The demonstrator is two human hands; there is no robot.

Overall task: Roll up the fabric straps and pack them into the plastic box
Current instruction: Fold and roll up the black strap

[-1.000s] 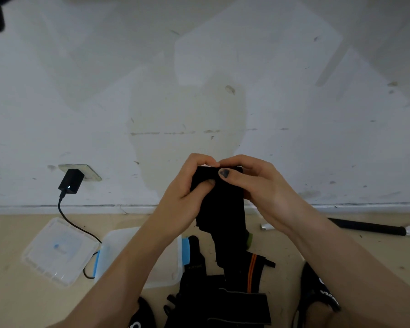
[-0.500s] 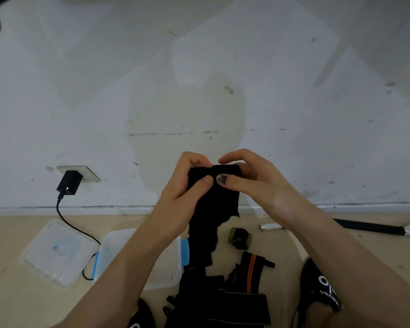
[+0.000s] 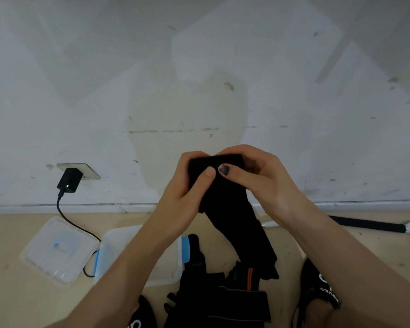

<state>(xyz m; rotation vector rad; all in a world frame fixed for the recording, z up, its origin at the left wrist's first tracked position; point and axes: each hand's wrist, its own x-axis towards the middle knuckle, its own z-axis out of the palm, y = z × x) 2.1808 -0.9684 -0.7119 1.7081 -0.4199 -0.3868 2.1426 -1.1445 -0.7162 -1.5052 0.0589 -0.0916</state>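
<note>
- Up at chest height in front of the scuffed white wall, the person holds a black fabric strap, both hands closed round its top end.
- Left hand: fingers curled over the strap's upper edge, thumb pressed flat on its front face, so the cloth is pinched between them.
- Right hand: fingers hooked behind the top edge, the dark-nailed thumb lying on the front, tip just beside the left thumb; it too is clamped on the strap.
- Compared with a second ago, the two thumbs have drawn closer until they nearly touch at the middle of the top fold, and the bundle at the top looks thicker.
- The loose tail hangs down and slants to the right now, its end reaching the heap below; half a second ago it hung straighter and showed a small green roll on the floor behind it, which the tail now hides.
- Below the hands, a pile of black straps lies on the beige floor, one with an orange stripe.
- The clear plastic box, with blue clips, sits on the floor just left of the pile, partly covered by the left forearm; I cannot tell what is inside.
- Its lid lies flat further left, apart from the box, unmoved.
- A black charger is plugged into the wall socket, its cable trailing between lid and box.
- A black rod lies along the skirting at right.
- Black shoes show at the bottom edge.
</note>
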